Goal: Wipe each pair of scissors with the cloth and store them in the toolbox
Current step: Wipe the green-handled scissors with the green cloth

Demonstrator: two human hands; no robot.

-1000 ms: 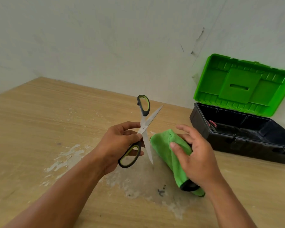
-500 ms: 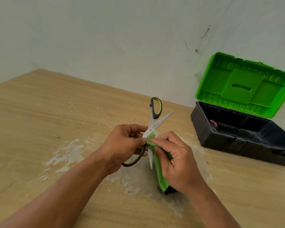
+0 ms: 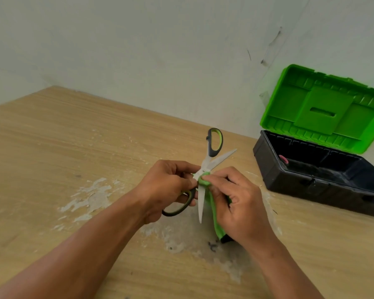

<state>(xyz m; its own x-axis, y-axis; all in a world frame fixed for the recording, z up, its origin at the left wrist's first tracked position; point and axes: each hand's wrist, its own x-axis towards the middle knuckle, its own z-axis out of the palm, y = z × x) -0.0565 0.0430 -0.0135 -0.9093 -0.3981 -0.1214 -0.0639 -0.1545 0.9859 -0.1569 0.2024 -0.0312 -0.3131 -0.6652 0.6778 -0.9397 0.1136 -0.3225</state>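
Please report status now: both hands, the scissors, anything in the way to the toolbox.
Left hand holds open scissors by lower handle. Right hand pinches cloth against the blades near the pivot. Toolbox lid up, nothing lies between.

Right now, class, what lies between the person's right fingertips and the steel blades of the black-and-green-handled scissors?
In the head view, the folded green cloth: the right hand pinches it against the scissors near their pivot.

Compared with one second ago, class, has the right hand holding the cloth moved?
Yes. The right hand has moved left, away from the toolbox, bringing the cloth against the scissors near their pivot.
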